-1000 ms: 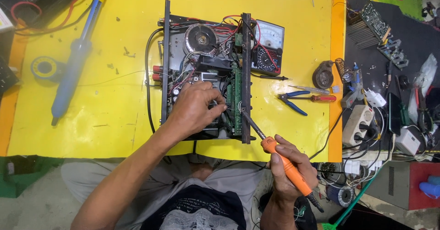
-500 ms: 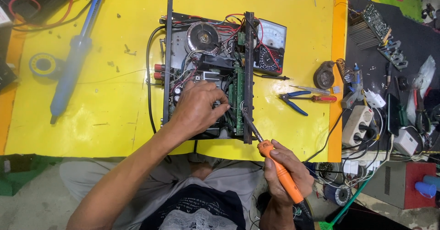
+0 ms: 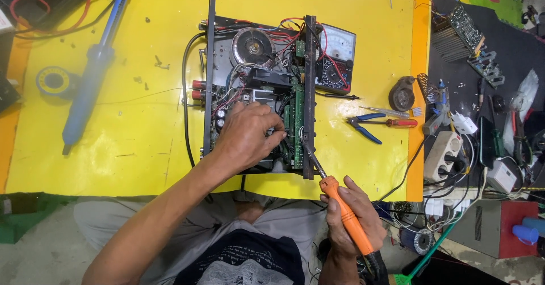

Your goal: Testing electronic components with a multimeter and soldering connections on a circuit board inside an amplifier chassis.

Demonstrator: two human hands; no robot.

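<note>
Orange-handled soldering iron [image 3: 344,213], clasped in the right hand [image 3: 351,221], points its tip at the open amplifier chassis [image 3: 258,86] on the yellow table [image 3: 142,120]. The left hand [image 3: 245,135] pinches among the chassis's wiring; what it grasps is hidden.

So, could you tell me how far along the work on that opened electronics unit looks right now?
Done: the unit lies open on the yellow table, its boards and wiring bare. In hand: the left hand presses among the parts, while the right hand holds the orange soldering iron with its tip at the board's edge. Left: no cover is back on; pliers and meter lie out.
</note>
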